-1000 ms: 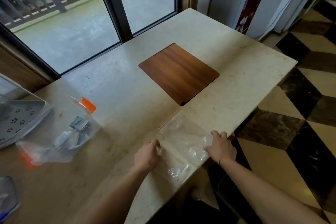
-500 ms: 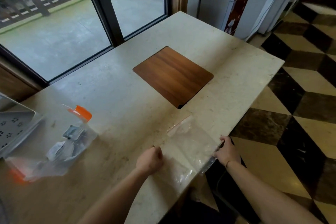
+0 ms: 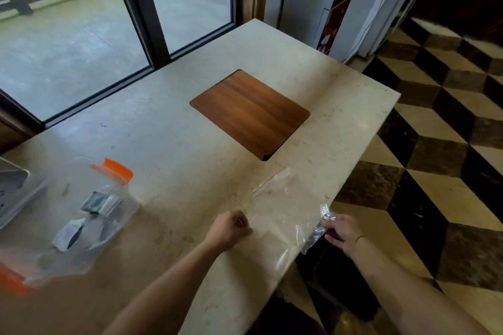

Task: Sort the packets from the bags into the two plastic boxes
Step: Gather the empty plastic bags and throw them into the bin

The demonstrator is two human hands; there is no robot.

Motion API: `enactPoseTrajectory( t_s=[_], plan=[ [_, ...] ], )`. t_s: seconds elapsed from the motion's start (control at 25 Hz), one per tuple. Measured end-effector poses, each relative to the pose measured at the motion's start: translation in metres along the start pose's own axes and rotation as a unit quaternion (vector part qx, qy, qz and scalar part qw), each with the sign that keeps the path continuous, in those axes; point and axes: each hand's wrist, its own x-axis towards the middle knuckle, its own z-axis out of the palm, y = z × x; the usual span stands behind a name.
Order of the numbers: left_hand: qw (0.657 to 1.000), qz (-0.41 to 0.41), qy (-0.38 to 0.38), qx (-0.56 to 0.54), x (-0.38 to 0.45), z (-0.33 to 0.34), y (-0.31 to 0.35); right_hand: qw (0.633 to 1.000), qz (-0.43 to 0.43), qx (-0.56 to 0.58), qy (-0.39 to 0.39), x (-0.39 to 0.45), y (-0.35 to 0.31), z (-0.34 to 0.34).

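A clear, flat plastic bag (image 3: 283, 207) lies at the near right edge of the marble table (image 3: 163, 149), with nothing showing inside it. My left hand (image 3: 230, 228) is closed on the bag's left edge. My right hand (image 3: 341, 231) pinches the crinkled right edge where it hangs past the table's edge. At the left lies a second clear bag with orange ends (image 3: 89, 228); it holds several grey and white packets (image 3: 96, 204). A grey plastic box (image 3: 13, 193) is cut off at the left border.
A brown wooden panel (image 3: 250, 113) is set into the middle of the table. Glass doors run along the far side. A white cabinet (image 3: 321, 5) stands beyond the far right corner. The chequered floor (image 3: 435, 171) drops away on the right.
My right hand has slid off the tabletop to the bag's right edge and now pinches it beyond the table's edge. The view has shifted a little; the left hand stays on the bag.
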Motion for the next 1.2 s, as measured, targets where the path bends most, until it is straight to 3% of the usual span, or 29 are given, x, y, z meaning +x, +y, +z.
enactPoseTrajectory(
  t_s=[0.4, 0.68, 0.96, 1.2],
  plan=[
    [0.995, 0.077, -0.049, -0.048, 0.022, 0.020, 0.061, 0.987, -0.065, 0.144, 0.033, -0.016, 0.011, -0.081],
    [0.988, 0.121, -0.080, 0.047, 0.032, 0.085, 0.147, 0.963, -0.091, 0.240, 0.084, -0.048, 0.016, -0.179],
    [0.972, 0.154, -0.105, 0.143, 0.023, 0.187, 0.242, 0.967, -0.108, 0.196, 0.121, -0.022, 0.060, -0.308],
    [0.966, 0.131, -0.137, 0.179, 0.017, 0.259, 0.274, 0.986, -0.093, 0.111, 0.078, 0.005, 0.099, -0.360]
  ],
)
